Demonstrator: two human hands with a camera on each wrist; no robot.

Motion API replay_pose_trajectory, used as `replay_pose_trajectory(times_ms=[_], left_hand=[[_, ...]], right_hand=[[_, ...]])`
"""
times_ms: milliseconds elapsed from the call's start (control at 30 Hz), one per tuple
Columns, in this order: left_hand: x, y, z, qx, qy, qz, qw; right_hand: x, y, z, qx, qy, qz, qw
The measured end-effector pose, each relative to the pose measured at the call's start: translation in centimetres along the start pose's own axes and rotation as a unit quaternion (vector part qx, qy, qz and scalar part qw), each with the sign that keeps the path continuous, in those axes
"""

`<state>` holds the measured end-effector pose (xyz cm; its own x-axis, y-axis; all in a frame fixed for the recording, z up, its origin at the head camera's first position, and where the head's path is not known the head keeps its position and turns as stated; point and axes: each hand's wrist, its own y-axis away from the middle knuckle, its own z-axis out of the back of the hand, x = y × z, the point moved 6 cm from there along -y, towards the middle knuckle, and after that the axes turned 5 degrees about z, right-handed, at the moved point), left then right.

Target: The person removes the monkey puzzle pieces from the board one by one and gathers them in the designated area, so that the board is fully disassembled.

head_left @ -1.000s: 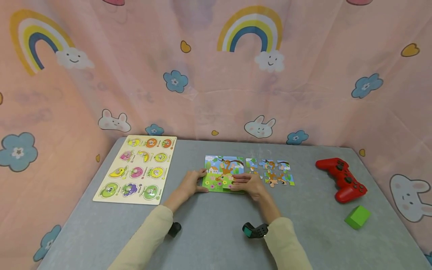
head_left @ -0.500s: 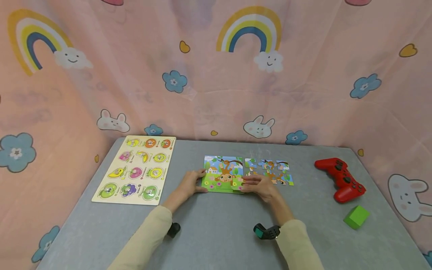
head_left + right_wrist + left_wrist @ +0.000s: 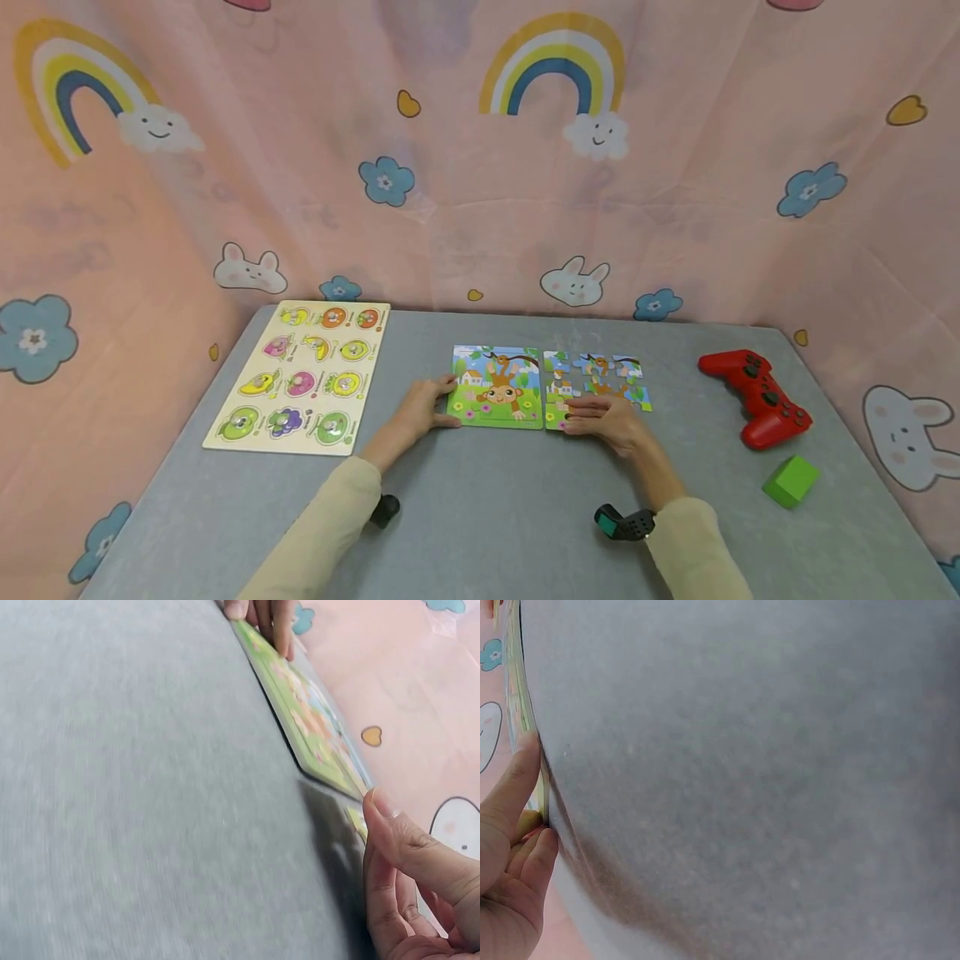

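My left hand holds the left edge of a square puzzle board printed with a monkey; its thumb is at the near left corner and its fingers lie farther up that edge. The board lies flat on the grey table. My right hand is just to the right of it, thumb and fingertips pinching a green puzzle piece. In the right wrist view that piece shows beside the thumb, partly hidden. Several other puzzle pieces lie in rows beyond the right hand, some covered by its fingers.
A cream fruit board lies at the table's left. To the right are a red game controller and a green block. A pink patterned cloth hangs behind the table.
My right hand has drawn the green piece off the monkey board and moved right, setting it beside the other pieces. My left hand has stayed at the board's left edge.
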<state>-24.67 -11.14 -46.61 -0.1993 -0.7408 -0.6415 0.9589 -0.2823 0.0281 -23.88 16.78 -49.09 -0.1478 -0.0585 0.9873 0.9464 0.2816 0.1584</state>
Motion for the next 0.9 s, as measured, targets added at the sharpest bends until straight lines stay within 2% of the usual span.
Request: replay_pose_trajectory(times_ms=[167,600,733,900], left_hand=[[0.0,0.0,0.1,0.0,-0.002,-0.003,1.0],[0.1,0.0,0.0,0.008,-0.008,-0.008,0.9999],[0.1,-0.1,0.0,0.006,-0.012,-0.009,0.9999],[0.2,-0.1,-0.1,0.007,-0.009,-0.002,0.9999]], right_hand=[[0.0,0.2,0.5,0.0,0.027,0.006,1.0],[0.9,0.7,-0.2,-0.018,0.095,0.046,0.994],[1.0,0.8,-0.3,-0.041,0.151,0.044,0.987],[1.2,1.0,-0.4,-0.072,0.242,0.044,0.967]])
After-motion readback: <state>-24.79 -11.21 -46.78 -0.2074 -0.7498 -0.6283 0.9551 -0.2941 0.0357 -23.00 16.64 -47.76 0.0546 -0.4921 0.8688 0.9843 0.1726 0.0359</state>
